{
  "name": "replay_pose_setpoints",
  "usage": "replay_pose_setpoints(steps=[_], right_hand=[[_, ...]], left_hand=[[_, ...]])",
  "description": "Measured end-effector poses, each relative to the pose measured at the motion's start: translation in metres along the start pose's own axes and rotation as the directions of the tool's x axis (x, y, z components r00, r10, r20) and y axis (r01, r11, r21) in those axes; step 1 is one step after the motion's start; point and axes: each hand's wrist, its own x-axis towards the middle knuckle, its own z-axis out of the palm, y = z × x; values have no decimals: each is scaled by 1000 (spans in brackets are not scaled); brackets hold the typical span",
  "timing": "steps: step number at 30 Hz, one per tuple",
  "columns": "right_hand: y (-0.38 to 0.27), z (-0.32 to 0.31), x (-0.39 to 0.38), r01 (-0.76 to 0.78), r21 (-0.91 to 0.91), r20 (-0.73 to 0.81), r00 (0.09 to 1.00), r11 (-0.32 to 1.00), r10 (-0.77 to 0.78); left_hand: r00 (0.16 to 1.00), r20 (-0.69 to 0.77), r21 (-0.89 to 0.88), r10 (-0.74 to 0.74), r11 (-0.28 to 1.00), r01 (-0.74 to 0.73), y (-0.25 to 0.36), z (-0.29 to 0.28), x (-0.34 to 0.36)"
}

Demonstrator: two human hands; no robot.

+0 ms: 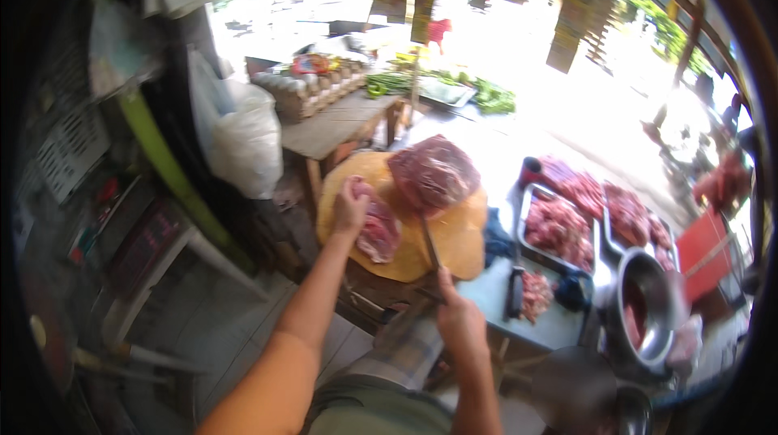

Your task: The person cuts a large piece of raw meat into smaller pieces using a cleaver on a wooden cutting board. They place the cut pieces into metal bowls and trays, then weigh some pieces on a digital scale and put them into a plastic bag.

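Observation:
My left hand (350, 212) has its fingers closed on a raw meat piece (377, 236) lying on the left of a round yellow chopping board (462, 248). A large dark-red block of meat (433, 171) rests on the board's back right. In my right hand (456, 317) is the handle of a long knife (430, 244), whose blade points away from me over the board, its tip by the big block.
Trays of cut meat (559, 228), a steel pot (664, 321) and a blade with dark handle (515, 293) sit at right. Behind are egg cartons (316, 90) and greens (493, 96). A white bag (247, 143) hangs left, beside a dark post.

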Motion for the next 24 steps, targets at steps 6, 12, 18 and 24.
replay_pose_setpoints(steps=[6,12,18,24], right_hand=[[1,3,1,4,-5,4,1000,1000,-4],[-1,-1,-2,-7,-4,10,1000,1000,7],[-2,-1,-2,-6,15,14,1000,1000,5],[7,4,-4,-10,17,44,999,1000,10]], left_hand=[[999,-43,-79,-1,997,-3,3,1,-2],[997,37,-244,-61,967,68,0,1,-2],[999,-26,-89,48,995,-50,-6,1,-1],[997,47,-41,69,997,-67,-22,-2,6]])
